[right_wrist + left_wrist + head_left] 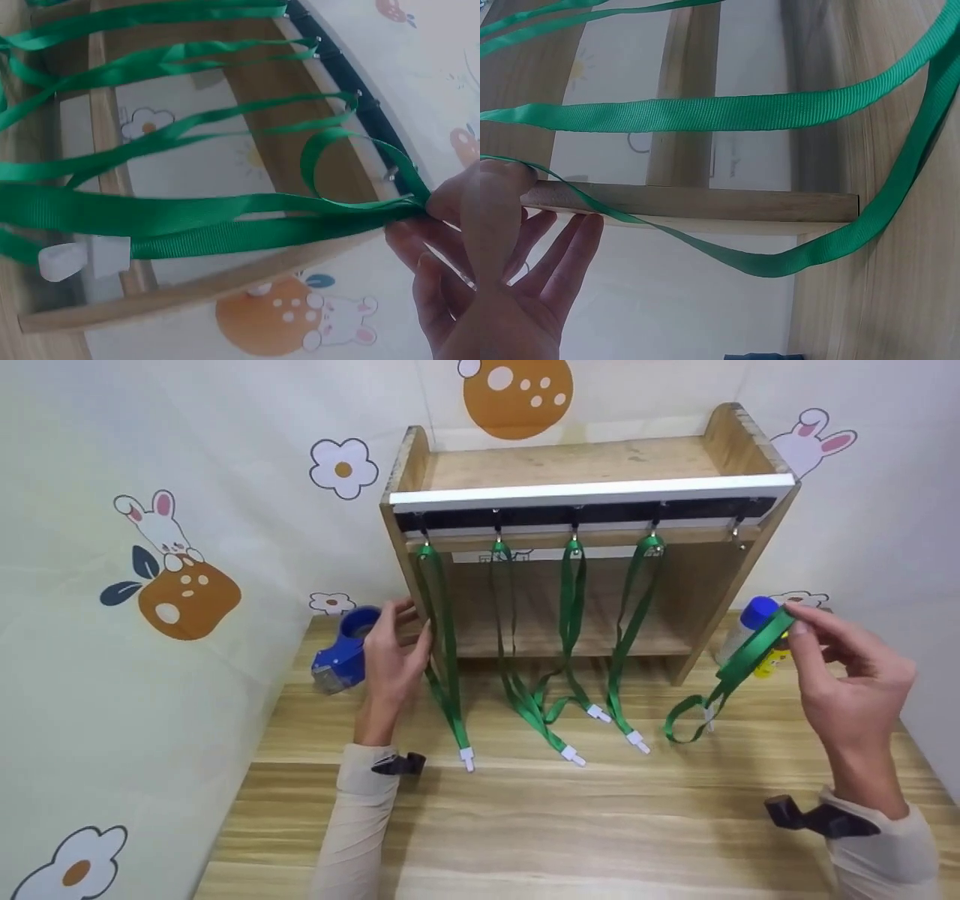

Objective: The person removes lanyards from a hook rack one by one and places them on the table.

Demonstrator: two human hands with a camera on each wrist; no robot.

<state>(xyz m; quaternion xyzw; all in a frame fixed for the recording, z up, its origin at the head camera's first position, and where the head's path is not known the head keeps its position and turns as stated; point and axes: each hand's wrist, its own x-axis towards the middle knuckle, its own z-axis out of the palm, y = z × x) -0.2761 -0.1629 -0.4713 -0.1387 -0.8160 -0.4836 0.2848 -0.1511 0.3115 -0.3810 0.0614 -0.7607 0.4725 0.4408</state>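
A small wooden shelf (592, 540) stands on the table, with a row of hooks along its front rail. Several green lanyards (574, 600) hang from the hooks, their white clips lying on the table. Nothing hangs on the rightmost hook (736, 535). My left hand (395, 660) holds the shelf's left side panel (705, 202), beside the leftmost lanyard (448, 645). To the right of the shelf, my right hand (855, 675) pinches another green lanyard (754, 649) between thumb and fingers. That lanyard's loop and white clip (111, 255) dangle below.
On the left, a blue tape dispenser (341, 656) sits next to the shelf. A bottle with a blue cap (759, 613) stands behind the right hand's lanyard, partly hidden. Patterned cloth (277, 547) surrounds the wood-grain table (525, 825).
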